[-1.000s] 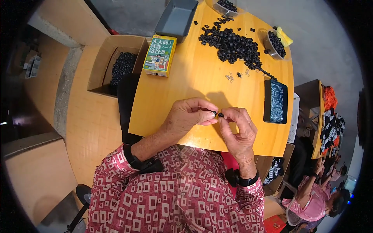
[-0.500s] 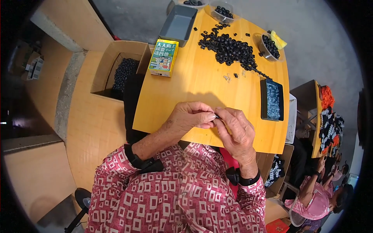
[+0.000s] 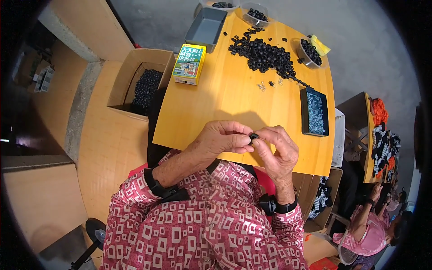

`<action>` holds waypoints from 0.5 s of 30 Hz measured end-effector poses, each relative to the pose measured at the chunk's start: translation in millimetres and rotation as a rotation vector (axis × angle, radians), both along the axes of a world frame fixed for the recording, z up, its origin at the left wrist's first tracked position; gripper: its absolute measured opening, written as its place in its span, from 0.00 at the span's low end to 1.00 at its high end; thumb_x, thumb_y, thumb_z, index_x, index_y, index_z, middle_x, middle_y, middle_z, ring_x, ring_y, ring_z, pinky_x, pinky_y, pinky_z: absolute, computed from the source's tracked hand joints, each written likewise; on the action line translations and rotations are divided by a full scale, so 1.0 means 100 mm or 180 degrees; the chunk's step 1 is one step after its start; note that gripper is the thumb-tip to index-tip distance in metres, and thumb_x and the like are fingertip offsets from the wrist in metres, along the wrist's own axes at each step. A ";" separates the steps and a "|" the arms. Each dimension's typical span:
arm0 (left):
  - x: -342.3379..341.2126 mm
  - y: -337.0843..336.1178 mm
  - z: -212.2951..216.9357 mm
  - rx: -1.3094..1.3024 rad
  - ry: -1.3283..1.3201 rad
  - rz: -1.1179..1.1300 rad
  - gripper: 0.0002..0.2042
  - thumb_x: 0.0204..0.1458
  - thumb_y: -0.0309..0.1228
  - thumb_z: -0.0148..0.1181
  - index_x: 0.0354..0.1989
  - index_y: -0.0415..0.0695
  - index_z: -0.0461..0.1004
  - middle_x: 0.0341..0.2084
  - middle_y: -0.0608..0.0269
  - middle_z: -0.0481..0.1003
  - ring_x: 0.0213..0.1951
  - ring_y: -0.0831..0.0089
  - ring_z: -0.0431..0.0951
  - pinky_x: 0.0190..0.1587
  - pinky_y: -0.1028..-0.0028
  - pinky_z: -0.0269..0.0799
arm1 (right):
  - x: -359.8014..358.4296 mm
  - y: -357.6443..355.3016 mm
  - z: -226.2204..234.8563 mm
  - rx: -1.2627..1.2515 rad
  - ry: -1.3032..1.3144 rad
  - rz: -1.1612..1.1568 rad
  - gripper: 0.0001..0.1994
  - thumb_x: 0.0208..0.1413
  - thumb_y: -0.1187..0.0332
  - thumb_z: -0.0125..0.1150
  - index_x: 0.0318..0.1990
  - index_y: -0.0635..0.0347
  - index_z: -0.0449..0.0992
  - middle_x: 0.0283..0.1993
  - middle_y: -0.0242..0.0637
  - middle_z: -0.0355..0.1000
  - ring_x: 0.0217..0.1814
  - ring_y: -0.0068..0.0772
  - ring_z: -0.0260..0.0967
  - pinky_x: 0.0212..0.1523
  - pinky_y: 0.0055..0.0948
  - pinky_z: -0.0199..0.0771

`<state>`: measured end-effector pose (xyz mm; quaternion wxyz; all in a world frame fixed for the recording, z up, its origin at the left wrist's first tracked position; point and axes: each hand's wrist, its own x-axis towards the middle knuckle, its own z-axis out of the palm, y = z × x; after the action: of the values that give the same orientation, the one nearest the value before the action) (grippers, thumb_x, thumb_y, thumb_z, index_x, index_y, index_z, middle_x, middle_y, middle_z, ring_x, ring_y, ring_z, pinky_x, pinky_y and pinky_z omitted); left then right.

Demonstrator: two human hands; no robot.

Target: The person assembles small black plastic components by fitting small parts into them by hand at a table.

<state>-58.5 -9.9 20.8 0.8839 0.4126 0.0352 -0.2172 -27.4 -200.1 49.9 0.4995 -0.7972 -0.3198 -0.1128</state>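
Between my fingertips, over the table's near edge, is a small black ring-shaped part. My left hand pinches it from one side, thumb against index finger. From the other side my right hand grips it between thumb and fingers. Beyond my hands lies a heap of similar black parts at the table's far side. Tiny clear pieces are scattered just nearer than the heap. A black tray of small shiny pieces sits to the right of my hands.
A yellow-green box and an oblong grey bin stand at the table's left. Clear tubs with black parts line its far edges. A cardboard carton of dark parts is left of the table. A person in pink sits at right.
The black part has turned and shows more plainly between my fingertips. My right thumb and fingers have shifted around it. One loose black part near the clear pieces appears slightly moved in view.
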 end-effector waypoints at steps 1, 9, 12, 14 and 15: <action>-0.02 -0.01 0.00 0.0001 0.0001 -0.0006 0.14 0.56 0.28 0.63 0.47 0.34 0.75 0.38 0.57 0.79 0.40 0.72 0.81 0.44 0.79 0.77 | -0.01 -0.02 0.00 0.0001 0.0001 -0.0006 0.09 0.46 0.78 0.69 0.37 0.65 0.80 0.34 0.41 0.76 0.36 0.33 0.75 0.36 0.28 0.74; -0.07 -0.06 0.01 0.0257 -0.0365 0.0083 0.13 0.54 0.23 0.62 0.48 0.34 0.74 0.40 0.56 0.78 0.43 0.72 0.80 0.46 0.78 0.76 | -0.01 -0.22 0.00 0.0018 0.0247 0.0091 0.08 0.48 0.77 0.69 0.36 0.65 0.79 0.34 0.40 0.76 0.36 0.33 0.75 0.36 0.27 0.74; -0.07 -0.07 0.02 0.0248 -0.0344 0.0073 0.14 0.54 0.22 0.62 0.49 0.34 0.73 0.40 0.57 0.78 0.43 0.72 0.80 0.46 0.78 0.76 | -0.02 -0.23 0.01 -0.0008 0.0207 0.0129 0.07 0.48 0.76 0.69 0.36 0.65 0.79 0.34 0.40 0.76 0.35 0.32 0.75 0.36 0.27 0.74; -0.08 -0.08 0.05 0.0221 -0.0281 0.0067 0.13 0.54 0.22 0.62 0.48 0.34 0.73 0.40 0.57 0.78 0.43 0.71 0.80 0.47 0.78 0.76 | -0.02 -0.23 0.01 0.0033 0.0229 0.0125 0.07 0.48 0.76 0.69 0.36 0.65 0.79 0.34 0.40 0.76 0.35 0.32 0.75 0.35 0.27 0.74; -0.08 -0.08 0.05 0.0193 -0.0217 0.0062 0.13 0.54 0.22 0.62 0.48 0.34 0.73 0.40 0.57 0.78 0.43 0.71 0.80 0.47 0.77 0.76 | -0.02 -0.23 0.01 -0.0010 0.0214 0.0122 0.08 0.48 0.76 0.69 0.36 0.65 0.79 0.34 0.40 0.76 0.35 0.32 0.75 0.35 0.27 0.74</action>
<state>-66.9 -17.5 26.1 0.8738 0.4460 0.0156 -0.1932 -29.9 -222.9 51.3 0.5107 -0.7951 -0.3183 -0.0759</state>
